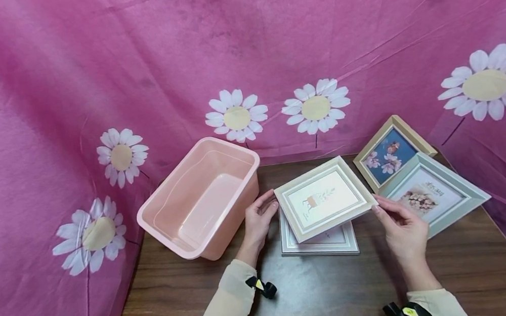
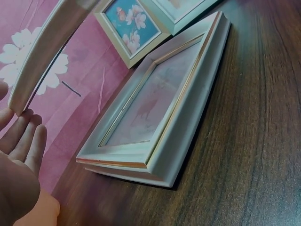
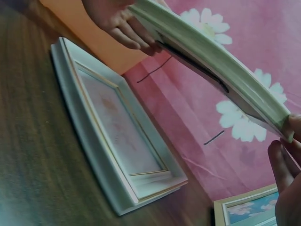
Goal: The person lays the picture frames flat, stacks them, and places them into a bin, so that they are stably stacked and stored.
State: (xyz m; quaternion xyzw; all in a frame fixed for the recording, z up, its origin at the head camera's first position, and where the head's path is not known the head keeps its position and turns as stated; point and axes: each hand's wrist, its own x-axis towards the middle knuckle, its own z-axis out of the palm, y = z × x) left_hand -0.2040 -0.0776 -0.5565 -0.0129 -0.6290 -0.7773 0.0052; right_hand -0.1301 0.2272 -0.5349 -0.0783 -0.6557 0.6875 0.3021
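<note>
A cream picture frame [image 1: 325, 199] with a small deer print is held up and tilted between both hands. My left hand [image 1: 259, 221] pinches its left corner, and my right hand [image 1: 404, 230] pinches the right one. Below it, apart from it, a white frame [image 2: 188, 127] with gold inner lines lies flat on the table; in the head view the raised frame partly covers it. The right wrist view shows the underside of the raised frame [image 3: 211, 61] and the gap above the white frame [image 3: 127, 141].
Left of the hands stands a deep pink plastic bin [image 1: 211, 197]; its visible floor is bare. At the back right, a light wood frame [image 1: 367, 159] with a blue flower picture leans by a pale green frame [image 1: 454, 179]. A pink daisy curtain [image 1: 268, 34] borders the wooden table [image 1: 321, 299].
</note>
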